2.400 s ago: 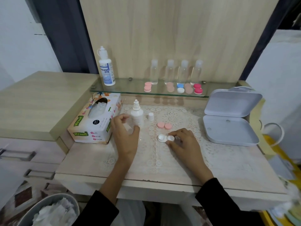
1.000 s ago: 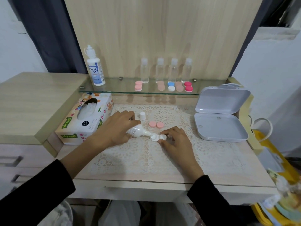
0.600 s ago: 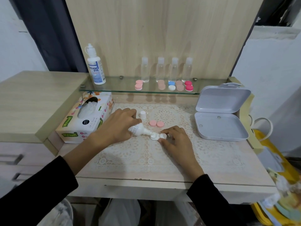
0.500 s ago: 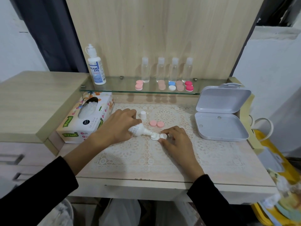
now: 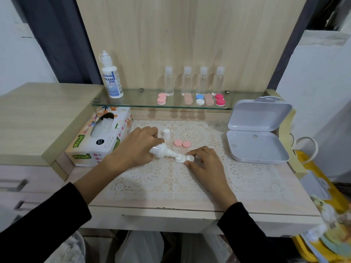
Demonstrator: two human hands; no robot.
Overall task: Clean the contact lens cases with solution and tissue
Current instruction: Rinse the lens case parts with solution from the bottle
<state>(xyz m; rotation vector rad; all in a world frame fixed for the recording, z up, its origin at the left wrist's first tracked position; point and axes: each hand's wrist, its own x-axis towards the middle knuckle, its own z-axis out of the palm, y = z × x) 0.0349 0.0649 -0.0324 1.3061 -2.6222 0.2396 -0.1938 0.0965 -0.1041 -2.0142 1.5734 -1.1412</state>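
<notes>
Lens case [image 5: 184,158] lay uncapped on lace mat [image 5: 171,179] | left hand [image 5: 136,149] gripped solution bottle [image 5: 161,151], nozzle apparently touching case's left well | right hand [image 5: 204,162] pinched case's right end

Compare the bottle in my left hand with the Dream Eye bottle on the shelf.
The small bottle is tilted, nozzle at the white lens case, held by the left hand; the Dream Eye bottle stands upright, untouched. The small bottle is uncapped; the Dream Eye bottle is capped, bigger, blue-labelled. Both are white.
</notes>
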